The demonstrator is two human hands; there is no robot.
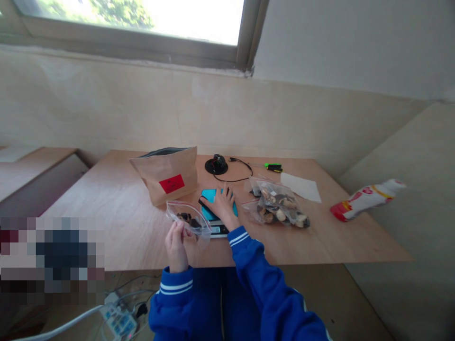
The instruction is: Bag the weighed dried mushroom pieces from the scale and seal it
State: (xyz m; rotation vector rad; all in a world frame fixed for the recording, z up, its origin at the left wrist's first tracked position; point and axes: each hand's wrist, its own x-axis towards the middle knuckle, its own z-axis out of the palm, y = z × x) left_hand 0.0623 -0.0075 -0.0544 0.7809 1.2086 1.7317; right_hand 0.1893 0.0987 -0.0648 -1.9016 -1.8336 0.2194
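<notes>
At the plywood counter's (138,232) six o'clock edge, the left hand (176,246) pinches a clear plastic zip bag (201,228) of dark pieces (188,219), light and floppy, best held by its stiffer seal; the open right hand (222,207) lies flat on a flat teal slab (209,198) atop a digital scale (218,230).

A bare-walled workroom: digital scale (218,230) and zip-top bags (280,208) on a plywood table (117,227) beneath a window (135,19).

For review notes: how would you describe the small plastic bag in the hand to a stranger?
On the plywood table, in front of the brown paper bag, the person's left hand holds a small clear zip bag. It has only a few dark pieces, unlike the fuller clear bag to the right.
</notes>
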